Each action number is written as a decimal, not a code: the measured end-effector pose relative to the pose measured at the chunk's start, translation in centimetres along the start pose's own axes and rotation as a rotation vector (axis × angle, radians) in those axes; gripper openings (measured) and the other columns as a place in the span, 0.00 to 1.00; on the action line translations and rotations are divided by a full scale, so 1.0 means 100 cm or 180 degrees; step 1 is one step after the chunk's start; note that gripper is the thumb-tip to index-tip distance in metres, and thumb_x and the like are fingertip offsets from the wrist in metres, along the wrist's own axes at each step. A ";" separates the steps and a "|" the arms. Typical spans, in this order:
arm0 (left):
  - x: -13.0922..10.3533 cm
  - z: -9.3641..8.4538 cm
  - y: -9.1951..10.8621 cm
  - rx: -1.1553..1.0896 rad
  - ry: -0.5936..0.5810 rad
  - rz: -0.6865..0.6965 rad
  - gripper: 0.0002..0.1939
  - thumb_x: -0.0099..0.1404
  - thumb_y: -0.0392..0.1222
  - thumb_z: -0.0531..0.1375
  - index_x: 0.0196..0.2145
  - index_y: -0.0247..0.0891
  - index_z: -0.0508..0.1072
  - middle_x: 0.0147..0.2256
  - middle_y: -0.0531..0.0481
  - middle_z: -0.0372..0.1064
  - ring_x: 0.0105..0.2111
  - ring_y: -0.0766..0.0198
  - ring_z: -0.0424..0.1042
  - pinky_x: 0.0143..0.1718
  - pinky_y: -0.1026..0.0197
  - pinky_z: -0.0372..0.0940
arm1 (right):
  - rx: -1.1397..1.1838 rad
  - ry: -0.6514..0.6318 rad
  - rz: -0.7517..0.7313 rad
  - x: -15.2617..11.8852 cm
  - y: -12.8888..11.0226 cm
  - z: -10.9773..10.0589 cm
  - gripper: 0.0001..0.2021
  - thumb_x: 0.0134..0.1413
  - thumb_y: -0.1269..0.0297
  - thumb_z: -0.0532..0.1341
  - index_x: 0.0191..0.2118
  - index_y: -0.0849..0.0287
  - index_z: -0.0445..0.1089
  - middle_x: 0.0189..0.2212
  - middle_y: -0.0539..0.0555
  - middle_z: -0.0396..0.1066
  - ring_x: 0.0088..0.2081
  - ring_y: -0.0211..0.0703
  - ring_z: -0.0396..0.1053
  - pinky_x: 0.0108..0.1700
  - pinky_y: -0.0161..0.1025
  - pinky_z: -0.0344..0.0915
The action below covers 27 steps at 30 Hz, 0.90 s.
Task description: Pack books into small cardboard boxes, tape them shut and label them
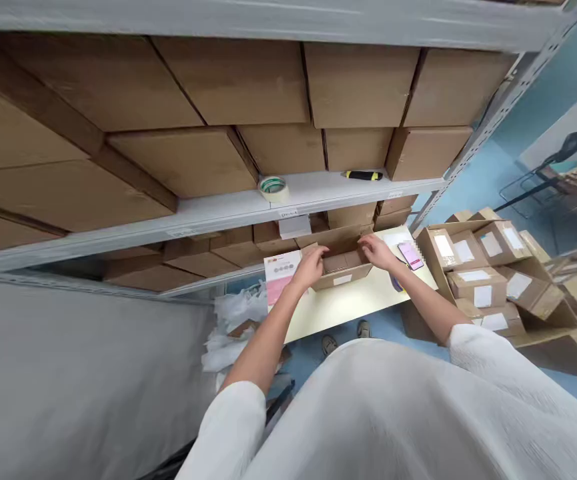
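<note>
An open cardboard box (342, 277) stands on the cream table (318, 315), with a white label on its near side. Brown cardboard surfaces show inside it. My left hand (310, 267) is closed at the box's left end, fingers bent over the edge. At the opposite end, my right hand (376, 252) has its fingers curled on the upper edge or flap. The fingertips of both hands are partly hidden. A phone with a pink screen (411, 256) lies to the right of my right hand. The white and pink printed box (281, 272) is left of my left hand.
Stacked cartons fill the metal shelf (318, 190) ahead, where a tape roll (273, 188) and a yellow-black utility knife (363, 175) lie. A large carton (433, 267) of labelled boxes stands right. White plastic wrapping (238, 313) is heaped left of the table.
</note>
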<state>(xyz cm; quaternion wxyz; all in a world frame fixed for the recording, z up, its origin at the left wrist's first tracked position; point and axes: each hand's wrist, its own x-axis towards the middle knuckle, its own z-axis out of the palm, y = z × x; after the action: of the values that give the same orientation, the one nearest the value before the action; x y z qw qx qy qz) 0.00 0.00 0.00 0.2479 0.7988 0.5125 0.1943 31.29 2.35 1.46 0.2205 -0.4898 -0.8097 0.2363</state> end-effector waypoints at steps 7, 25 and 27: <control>0.001 -0.002 0.009 0.0541 -0.0893 -0.0027 0.25 0.66 0.36 0.59 0.59 0.42 0.80 0.61 0.40 0.76 0.70 0.43 0.66 0.75 0.34 0.50 | -0.0600 -0.1072 0.0474 0.001 0.011 0.012 0.34 0.61 0.56 0.70 0.70 0.58 0.69 0.71 0.68 0.61 0.70 0.67 0.62 0.72 0.59 0.59; -0.064 0.016 -0.046 0.0599 -0.0943 -0.1174 0.71 0.49 0.63 0.77 0.80 0.46 0.46 0.80 0.29 0.29 0.79 0.26 0.32 0.73 0.28 0.44 | -0.1867 -0.2479 0.0649 0.061 0.007 0.025 0.82 0.31 0.34 0.79 0.82 0.43 0.24 0.77 0.59 -0.01 0.79 0.82 0.25 0.70 0.74 0.56; -0.067 0.022 -0.052 0.0459 -0.0840 -0.1104 0.72 0.48 0.62 0.78 0.80 0.45 0.46 0.80 0.29 0.29 0.79 0.28 0.32 0.73 0.31 0.46 | -0.1876 -0.2562 0.0705 0.066 0.006 0.025 0.83 0.30 0.33 0.79 0.81 0.43 0.21 0.77 0.60 -0.01 0.79 0.81 0.24 0.70 0.75 0.56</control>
<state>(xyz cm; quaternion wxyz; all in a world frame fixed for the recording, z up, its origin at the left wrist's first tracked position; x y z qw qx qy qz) -5.20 -4.69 -5.19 0.2848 0.7329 0.6178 0.0056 27.43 8.09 -0.07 -0.2827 -0.4842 -0.8060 0.1898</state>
